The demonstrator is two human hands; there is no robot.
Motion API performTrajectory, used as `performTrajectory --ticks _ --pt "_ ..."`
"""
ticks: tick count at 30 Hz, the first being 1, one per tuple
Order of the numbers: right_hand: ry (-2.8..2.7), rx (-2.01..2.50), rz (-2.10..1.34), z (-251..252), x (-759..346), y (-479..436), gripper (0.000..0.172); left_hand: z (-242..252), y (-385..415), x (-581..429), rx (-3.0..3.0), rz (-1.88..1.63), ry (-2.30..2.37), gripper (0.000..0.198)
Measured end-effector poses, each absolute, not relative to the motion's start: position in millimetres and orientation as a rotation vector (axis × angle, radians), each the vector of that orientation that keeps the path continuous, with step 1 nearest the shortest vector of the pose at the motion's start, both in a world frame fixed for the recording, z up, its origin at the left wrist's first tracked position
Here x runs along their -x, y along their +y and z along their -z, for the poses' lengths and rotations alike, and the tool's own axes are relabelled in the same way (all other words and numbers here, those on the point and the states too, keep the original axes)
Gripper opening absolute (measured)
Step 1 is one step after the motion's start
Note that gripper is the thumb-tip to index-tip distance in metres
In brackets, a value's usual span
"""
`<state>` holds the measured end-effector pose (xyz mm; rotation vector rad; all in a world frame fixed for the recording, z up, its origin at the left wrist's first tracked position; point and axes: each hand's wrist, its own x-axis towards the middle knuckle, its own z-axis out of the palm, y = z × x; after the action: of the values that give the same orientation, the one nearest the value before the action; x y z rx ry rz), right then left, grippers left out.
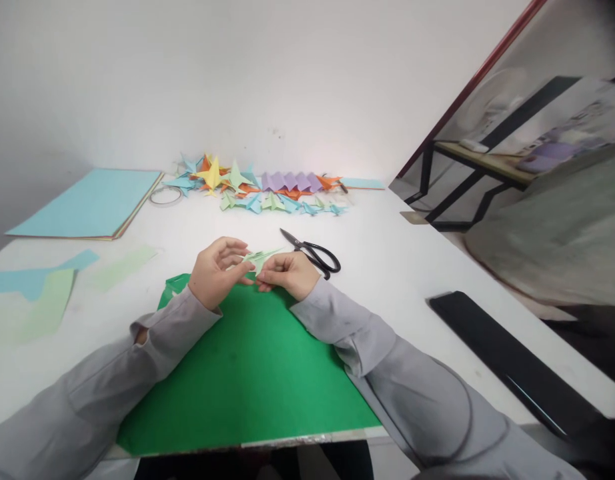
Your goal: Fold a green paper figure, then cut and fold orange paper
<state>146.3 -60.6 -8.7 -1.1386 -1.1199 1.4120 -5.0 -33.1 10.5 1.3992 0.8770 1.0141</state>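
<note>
A small folded piece of pale green paper [260, 257] is pinched between both hands above the far edge of a green mat [247, 380]. My left hand [215, 270] grips its left end with curled fingers. My right hand [287, 272] holds its right side, fingers closed around it. Both arms wear grey sleeves and rest on the mat.
Black scissors [315, 253] lie just right of my hands. A row of coloured folded paper shapes [257, 187] lines the far edge by the wall, beside a tape roll [165, 195]. A stack of coloured sheets [90, 203] and paper offcuts [35, 293] lie left. A black flat object [507, 363] lies right.
</note>
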Motion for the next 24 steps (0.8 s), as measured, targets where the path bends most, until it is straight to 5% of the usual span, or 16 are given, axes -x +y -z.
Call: performTrajectory --ticks 6,24 --pt "-1.175 1.185 -1.428 3.8 -143.5 -63.0 0.011 -6.4 -28.7 6.6 -1.375 -0.894 0.823 0.037" --pt "-1.184 1.207 -1.449 0.2 -141.6 -64.8 0.009 -3.0 -26.0 5.2 -1.253 -0.856 0.797 0.035"
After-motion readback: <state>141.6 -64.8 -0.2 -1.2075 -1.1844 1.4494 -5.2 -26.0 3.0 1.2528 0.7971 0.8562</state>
